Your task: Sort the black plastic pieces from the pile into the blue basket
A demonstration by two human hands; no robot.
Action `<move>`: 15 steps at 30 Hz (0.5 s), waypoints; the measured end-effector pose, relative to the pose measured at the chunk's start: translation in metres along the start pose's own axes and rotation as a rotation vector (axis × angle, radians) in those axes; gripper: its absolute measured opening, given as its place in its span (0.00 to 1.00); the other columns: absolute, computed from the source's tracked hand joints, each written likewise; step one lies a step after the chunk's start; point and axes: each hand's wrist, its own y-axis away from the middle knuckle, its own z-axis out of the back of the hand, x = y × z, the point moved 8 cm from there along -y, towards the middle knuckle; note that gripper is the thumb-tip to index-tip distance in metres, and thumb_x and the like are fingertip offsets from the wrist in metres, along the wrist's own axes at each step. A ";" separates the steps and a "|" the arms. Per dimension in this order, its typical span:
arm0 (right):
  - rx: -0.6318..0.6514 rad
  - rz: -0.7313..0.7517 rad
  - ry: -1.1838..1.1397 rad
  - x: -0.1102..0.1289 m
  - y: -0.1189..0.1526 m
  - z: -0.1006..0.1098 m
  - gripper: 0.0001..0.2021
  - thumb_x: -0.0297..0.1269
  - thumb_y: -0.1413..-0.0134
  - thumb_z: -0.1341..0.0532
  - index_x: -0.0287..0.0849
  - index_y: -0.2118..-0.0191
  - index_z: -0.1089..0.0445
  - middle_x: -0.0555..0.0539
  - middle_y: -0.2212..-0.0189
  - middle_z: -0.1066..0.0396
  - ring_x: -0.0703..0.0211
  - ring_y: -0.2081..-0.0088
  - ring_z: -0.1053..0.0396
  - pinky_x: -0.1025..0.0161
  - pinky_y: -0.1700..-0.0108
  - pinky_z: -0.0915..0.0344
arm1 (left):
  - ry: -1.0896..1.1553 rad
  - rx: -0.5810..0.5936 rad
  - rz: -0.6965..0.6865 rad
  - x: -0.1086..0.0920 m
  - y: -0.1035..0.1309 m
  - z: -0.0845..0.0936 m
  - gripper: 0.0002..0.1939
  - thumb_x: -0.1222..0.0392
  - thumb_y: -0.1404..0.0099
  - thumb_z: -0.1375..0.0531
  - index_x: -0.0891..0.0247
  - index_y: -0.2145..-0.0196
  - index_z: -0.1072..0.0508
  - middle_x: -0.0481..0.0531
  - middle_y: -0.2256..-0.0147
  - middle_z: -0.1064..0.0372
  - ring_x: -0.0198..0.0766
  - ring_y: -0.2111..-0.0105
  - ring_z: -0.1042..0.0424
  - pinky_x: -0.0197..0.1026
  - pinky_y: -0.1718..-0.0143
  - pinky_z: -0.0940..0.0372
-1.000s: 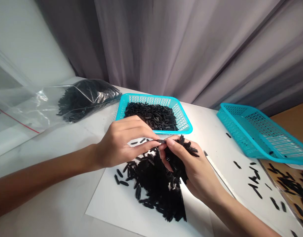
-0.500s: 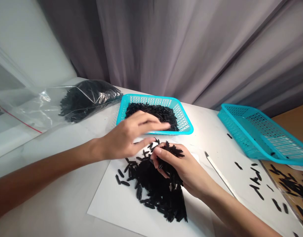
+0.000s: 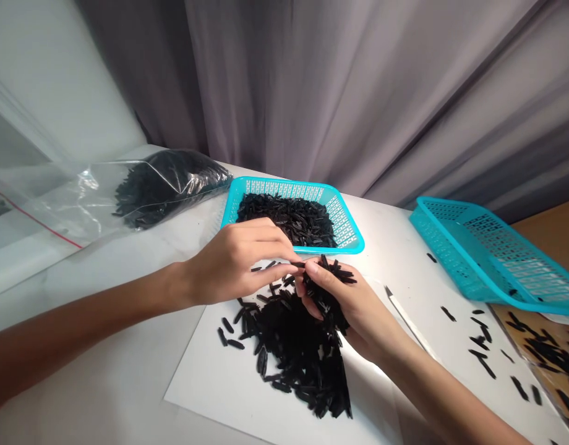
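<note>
- Nearest, a white sheet (image 3: 205,383) lies on the pale table (image 3: 103,346), set at an angle.
- On the sheet sits a dark heap (image 3: 294,352) of slim black pieces, dense in the middle, with a few separate ones at its left edge and more loose ones at its far side.
- To the right, strewn over the table and a brown surface beside it, are more loose pieces (image 3: 519,388).
- The right hand (image 3: 359,309), above the heap's right side, is closed around a bunch (image 3: 328,300) of the same black pieces; their ends poke out past the thumb on the far side.
- A pointed tool (image 3: 407,318) with a pale handle and dark tip lies to the right of that hand, tip toward the far side, partly hidden by the forearm.
- The left hand (image 3: 240,262) comes in from the left and pinches one black piece (image 3: 297,264) between thumb and forefinger; the piece's right end meets the right thumb tip.
- Far right stands a blue basket (image 3: 444,259) with a couple of dark pieces inside.
- Just beyond the hands, a turquoise basket (image 3: 331,250) holds a broad layer of black pieces.
- To its left, a clear bag (image 3: 94,201) with a red line lies on its side, dark contents bunched at its right end.
- Farthest hangs a grey curtain (image 3: 289,93).
</note>
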 end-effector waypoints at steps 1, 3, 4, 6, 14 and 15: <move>-0.019 0.002 -0.010 0.000 0.000 0.002 0.17 0.50 0.39 0.33 0.40 0.69 0.27 0.50 0.72 0.32 0.64 0.75 0.40 0.63 0.73 0.46 | -0.016 -0.015 0.013 0.000 0.000 0.001 0.03 0.66 0.30 0.35 0.66 0.59 0.21 0.54 0.64 0.21 0.39 0.64 0.24 0.42 0.61 0.28; -0.049 0.004 -0.018 0.001 0.000 0.004 0.16 0.49 0.39 0.33 0.40 0.69 0.27 0.50 0.73 0.32 0.64 0.75 0.40 0.63 0.72 0.47 | -0.031 -0.034 0.033 0.001 -0.001 0.003 0.03 0.65 0.30 0.35 0.65 0.59 0.21 0.53 0.65 0.21 0.39 0.64 0.24 0.42 0.61 0.28; -0.061 0.007 -0.016 0.002 0.001 0.006 0.16 0.48 0.39 0.33 0.40 0.69 0.27 0.50 0.73 0.33 0.64 0.75 0.40 0.62 0.72 0.47 | -0.031 -0.039 0.037 0.000 -0.001 0.004 0.03 0.65 0.30 0.35 0.65 0.59 0.20 0.53 0.65 0.21 0.39 0.64 0.24 0.42 0.61 0.28; -0.081 0.018 -0.002 0.003 0.002 0.008 0.16 0.47 0.39 0.32 0.40 0.69 0.27 0.51 0.75 0.34 0.64 0.75 0.41 0.62 0.71 0.48 | -0.027 -0.035 0.039 0.000 -0.001 0.004 0.03 0.65 0.30 0.35 0.65 0.59 0.20 0.53 0.65 0.21 0.38 0.64 0.24 0.41 0.61 0.28; -0.128 0.074 0.055 0.007 0.004 0.013 0.15 0.46 0.40 0.31 0.41 0.70 0.28 0.53 0.77 0.35 0.65 0.75 0.41 0.63 0.72 0.48 | -0.008 -0.053 0.059 -0.003 0.000 0.006 0.03 0.66 0.33 0.33 0.65 0.61 0.20 0.51 0.66 0.21 0.37 0.65 0.24 0.39 0.61 0.29; -0.130 0.079 0.060 0.007 0.004 0.013 0.15 0.47 0.40 0.31 0.40 0.70 0.28 0.53 0.77 0.35 0.65 0.76 0.41 0.63 0.72 0.48 | -0.002 -0.060 0.063 -0.003 -0.001 0.007 0.03 0.66 0.33 0.32 0.64 0.61 0.20 0.51 0.66 0.21 0.37 0.65 0.24 0.39 0.61 0.29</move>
